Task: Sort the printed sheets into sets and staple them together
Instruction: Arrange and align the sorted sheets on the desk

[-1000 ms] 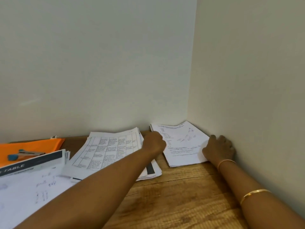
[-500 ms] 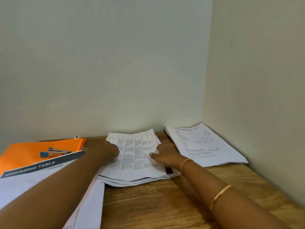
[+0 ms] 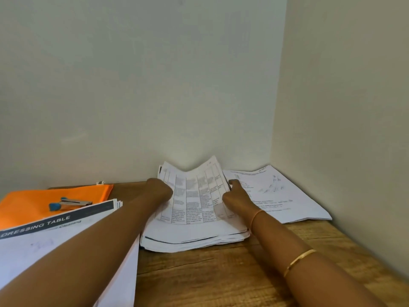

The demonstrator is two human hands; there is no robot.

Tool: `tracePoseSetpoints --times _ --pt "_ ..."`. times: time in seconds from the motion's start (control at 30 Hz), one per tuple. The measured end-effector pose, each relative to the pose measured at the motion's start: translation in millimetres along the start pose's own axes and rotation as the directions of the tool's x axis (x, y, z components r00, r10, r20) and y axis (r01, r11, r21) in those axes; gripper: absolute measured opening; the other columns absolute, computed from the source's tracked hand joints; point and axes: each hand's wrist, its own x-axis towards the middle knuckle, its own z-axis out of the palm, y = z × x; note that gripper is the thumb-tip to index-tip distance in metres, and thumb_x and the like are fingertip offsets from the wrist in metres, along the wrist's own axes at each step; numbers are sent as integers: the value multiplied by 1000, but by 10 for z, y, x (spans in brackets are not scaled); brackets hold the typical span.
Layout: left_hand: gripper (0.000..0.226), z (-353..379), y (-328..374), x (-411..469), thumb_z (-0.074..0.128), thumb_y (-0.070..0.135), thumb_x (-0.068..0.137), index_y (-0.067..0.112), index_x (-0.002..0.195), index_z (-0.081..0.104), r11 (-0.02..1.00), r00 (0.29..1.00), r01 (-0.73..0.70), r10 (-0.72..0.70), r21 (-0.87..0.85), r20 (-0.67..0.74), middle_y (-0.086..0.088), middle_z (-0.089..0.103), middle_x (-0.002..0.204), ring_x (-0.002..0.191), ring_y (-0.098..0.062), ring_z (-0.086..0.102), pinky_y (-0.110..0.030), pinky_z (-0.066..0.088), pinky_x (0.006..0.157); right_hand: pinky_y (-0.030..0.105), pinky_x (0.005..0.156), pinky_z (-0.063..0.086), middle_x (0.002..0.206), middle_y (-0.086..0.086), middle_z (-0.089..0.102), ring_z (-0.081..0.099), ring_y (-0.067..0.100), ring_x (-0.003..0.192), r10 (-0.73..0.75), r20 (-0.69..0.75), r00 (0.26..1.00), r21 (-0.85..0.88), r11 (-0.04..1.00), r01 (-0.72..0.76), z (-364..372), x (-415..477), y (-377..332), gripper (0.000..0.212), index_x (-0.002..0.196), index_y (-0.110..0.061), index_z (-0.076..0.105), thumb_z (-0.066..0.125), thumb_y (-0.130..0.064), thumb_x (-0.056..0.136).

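We count three sheet piles on table (image 3: 221, 273): left stack (image 3: 55, 238), middle stack (image 3: 194, 231), right stack (image 3: 287, 200); one stapler (image 3: 70, 203) on orange folder (image 3: 26, 207). Middle stack centre, long axis near-far, far end raised; left hand (image 3: 160, 189), right hand (image 3: 234, 196) fingers clamped on its sides.

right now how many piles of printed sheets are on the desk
3: the DRESSING TABLE pile at left, the middle pile with the grid sheet, the corner pile at right. The orange folder may hide more.
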Motion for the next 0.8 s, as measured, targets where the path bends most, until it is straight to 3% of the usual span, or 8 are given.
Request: tracePoseSetpoints --times 0.03,0.07,0.17,0.3,0.4,0.57,0.67,0.8 --pt "24 27 44 13 41 16 99 5 118 52 996 996 -65 61 57 64 -8 56 121 126 -24 48 -23 42 86 17 56 39 113 5 53 51 16 89 -17 -39 999 31 999 18 -34 1 -24 51 140 -10 30 40 3 91" --pt "19 -15 90 -19 43 11 98 3 113 51 994 997 -78 80 -81 23 -9 57 115 124 -25 49 -27 41 87 16 55 37 115 6 54 50 13 85 -40 -87 995 70 996 46 -74 9 -47 55 142 -11 28 39 4 91" --pt "40 -100 182 -157 45 0 93 -1 131 35 925 963 -244 195 -292 -186 -17 53 126 109 -27 55 -28 42 79 15 59 42 120 4 57 54 11 86 -116 -233 966 222 960 169 -208 3 -164 55 141 -16 32 38 4 90" --pt "36 -138 345 -264 43 1 95 8 129 33 692 771 -615 427 -377 -473 -13 52 129 110 -24 56 -34 52 86 21 65 50 94 -8 60 60 15 90 -218 -338 916 302 896 325 -324 -28 -384 32 110 -19 53 40 1 89" --pt "35 -119 352 -306 42 6 96 9 129 30 598 683 -716 493 -360 -539 -11 49 128 112 -23 56 -35 54 85 20 62 47 90 -9 57 57 9 83 -272 -345 898 291 879 378 -300 -51 -428 28 103 -22 50 39 1 90" --pt "28 32 98 -299 40 10 99 9 126 34 821 885 -464 420 -332 -200 -16 55 124 98 -25 58 -35 51 81 13 62 43 107 0 58 55 14 93 -215 -146 966 164 957 238 -55 -159 -14 24 117 -16 48 38 -6 97" --pt "15 3 46 -345 39 8 99 13 113 36 809 891 -453 404 -375 -204 -18 57 119 93 -26 60 -41 56 77 24 74 48 115 7 60 56 20 99 -193 -240 952 127 965 227 -140 -142 28 25 116 -14 51 37 -7 96" --pt "27 42 228 -516 39 10 100 8 126 34 781 863 -506 457 -366 -216 -16 56 122 91 -22 56 -31 47 73 28 59 40 94 7 56 56 29 85 -272 -374 887 -93 962 257 -577 -143 -129 11 96 -11 44 39 -4 89"
